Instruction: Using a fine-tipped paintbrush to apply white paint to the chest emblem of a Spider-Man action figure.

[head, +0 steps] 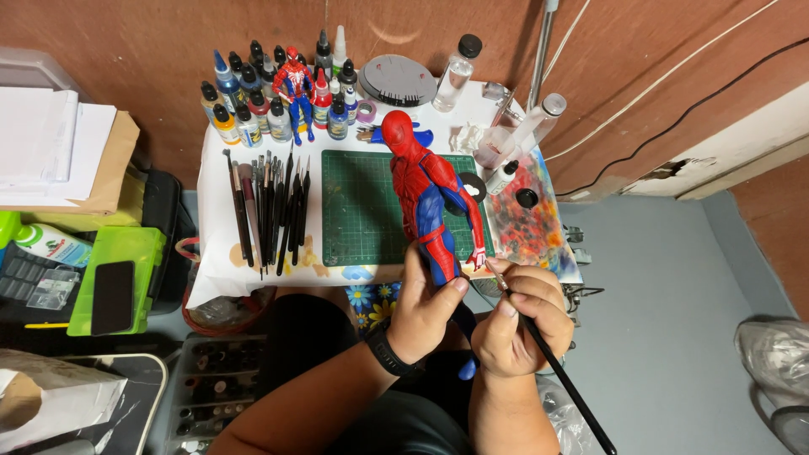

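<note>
My left hand (425,310) grips a red and blue action figure (428,198) by its legs and holds it upright over the near edge of a green cutting mat (362,206). My right hand (522,316) holds a thin black paintbrush (556,366), whose tip meets the figure's lower hand near its hip. A black watch sits on my left wrist.
A small white table (215,168) carries a row of brushes (270,211), several paint bottles (253,105), a smaller red and blue figure (295,88), a round grey base (396,80), clear bottles (455,72) and a paint-stained palette (527,219). A green box with a phone (114,295) lies at left.
</note>
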